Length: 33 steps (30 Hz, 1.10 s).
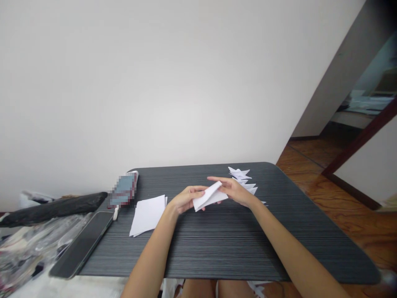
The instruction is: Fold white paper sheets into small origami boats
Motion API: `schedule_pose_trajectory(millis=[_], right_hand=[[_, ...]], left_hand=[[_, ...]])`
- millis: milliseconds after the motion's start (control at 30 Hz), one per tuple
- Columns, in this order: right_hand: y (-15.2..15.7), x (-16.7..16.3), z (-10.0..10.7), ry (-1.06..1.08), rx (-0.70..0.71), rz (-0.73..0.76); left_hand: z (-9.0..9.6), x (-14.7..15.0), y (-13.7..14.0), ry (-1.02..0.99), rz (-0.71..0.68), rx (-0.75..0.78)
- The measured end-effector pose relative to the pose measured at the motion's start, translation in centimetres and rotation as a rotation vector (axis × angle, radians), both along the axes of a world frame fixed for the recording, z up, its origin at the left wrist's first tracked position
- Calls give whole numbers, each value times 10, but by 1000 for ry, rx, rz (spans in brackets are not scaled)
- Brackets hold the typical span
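A folded sheet of white paper (211, 197) is held above the middle of the dark table, with a raised flap along its top. My left hand (187, 199) grips its left side, thumb on top and fingers underneath. At its right side my right hand (234, 191) pinches the paper, the index finger stretched out toward the left. Several folded white paper shapes (240, 174) with pointed tips lie behind and beside my right hand, partly hidden by it. To the left of my left forearm rests a small stack of white paper sheets (149, 215).
The dark wood-grain table (223, 252) stands against a pale wall. At its left edge lie a phone (83, 244), a pixelated packet (123, 189) and a small white object (115, 213). A black wrapped roll (56, 209) and clear plastic bags (40, 244) sit beyond that edge.
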State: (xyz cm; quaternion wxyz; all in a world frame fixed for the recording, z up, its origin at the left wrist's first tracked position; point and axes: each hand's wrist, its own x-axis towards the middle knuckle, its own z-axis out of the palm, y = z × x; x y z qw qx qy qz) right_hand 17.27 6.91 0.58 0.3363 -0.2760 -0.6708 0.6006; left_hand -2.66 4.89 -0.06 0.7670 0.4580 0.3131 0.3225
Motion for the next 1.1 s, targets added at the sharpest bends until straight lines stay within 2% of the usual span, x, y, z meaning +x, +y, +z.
schedule_pose_trajectory(millis=[100, 200, 333, 433, 500, 667, 800, 900, 1100], right_hand=[[3, 6, 2, 169, 70, -95], [4, 9, 4, 129, 264, -132], [0, 8, 4, -48, 426, -89], [0, 6, 4, -79, 431, -77], [1, 5, 3, -80, 398, -85], [2, 4, -2, -186, 395, -39], [-1, 0, -4, -224, 443, -58], [-3, -2, -4, -236, 477, -118], [-6, -7, -2, -246, 557, -251]], left_hand=[[-4, 2, 3, -135, 174, -58], [-6, 2, 4, -204, 257, -146], [-5, 3, 2, -162, 191, -183], [-2, 4, 0, -71, 61, -140], [1, 2, 0, 8, 56, -70], [12, -4, -1, 131, 294, 194], [12, 2, -5, 341, 299, 447], [6, 13, -10, 425, 358, 609], [0, 26, -16, 542, 478, 748]])
